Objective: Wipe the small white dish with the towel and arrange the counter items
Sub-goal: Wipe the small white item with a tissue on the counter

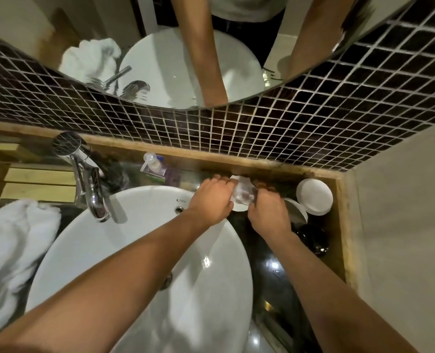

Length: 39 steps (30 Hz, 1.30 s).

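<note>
I am gripping a small crumpled white item [241, 193] between my left hand [211, 200] and right hand [267, 212], both closed on it. The small white dish [314, 196] is lying just right of my right hand, on the worktop [269, 271]; that hand is nearer.

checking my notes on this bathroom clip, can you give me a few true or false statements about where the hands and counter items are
1. Both hands, left hand and right hand, are at a crumpled white item behind the basin. True.
2. The white towel lies right of the basin. False: it lies left.
3. A round white dish sits in the counter's far right corner. True.
4. The faucet is running. False: no water shows.
5. The pump bottle stands inside the basin. False: it stands behind it.
</note>
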### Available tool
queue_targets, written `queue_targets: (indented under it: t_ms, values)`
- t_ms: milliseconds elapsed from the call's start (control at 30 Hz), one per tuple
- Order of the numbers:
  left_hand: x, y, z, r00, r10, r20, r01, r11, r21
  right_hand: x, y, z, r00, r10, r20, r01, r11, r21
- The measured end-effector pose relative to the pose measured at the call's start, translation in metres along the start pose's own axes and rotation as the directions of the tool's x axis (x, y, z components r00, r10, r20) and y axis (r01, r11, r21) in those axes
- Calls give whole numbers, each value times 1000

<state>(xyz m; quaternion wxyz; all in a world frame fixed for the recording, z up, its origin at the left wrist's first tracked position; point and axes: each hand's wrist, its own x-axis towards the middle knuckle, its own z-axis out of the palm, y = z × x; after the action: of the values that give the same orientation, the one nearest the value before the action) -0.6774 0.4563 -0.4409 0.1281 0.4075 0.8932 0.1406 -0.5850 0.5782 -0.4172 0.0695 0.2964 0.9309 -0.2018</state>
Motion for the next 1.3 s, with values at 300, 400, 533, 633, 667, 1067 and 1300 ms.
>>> queue_targets:
  t_ms: [300,400,533,633,667,1067,1300]
  values:
    - [10,3,2,997,-47,60,51,996,-74,6,-5,1,982,175,68,-186,958,219]
    - [12,3,3,996,-48,73,54,996,-72,8,-5,0,975,208,77,-221,942,255]
    - [14,5,5,999,-25,32,24,999,45,9,-4,-2,982,177,69,-188,955,231]
    - [15,9,7,1000,-29,-10,30,995,90,8,-4,-2,984,166,63,-176,956,235]
    - [15,10,8,999,-32,-15,33,995,92,7,-4,-2,985,162,62,-173,956,237]
    - [13,-7,-7,995,-88,46,80,984,159,8,-5,-3,988,133,79,-143,978,151]
    - [17,-2,-2,994,-91,63,78,980,182,7,-4,-3,992,100,81,-108,988,111]
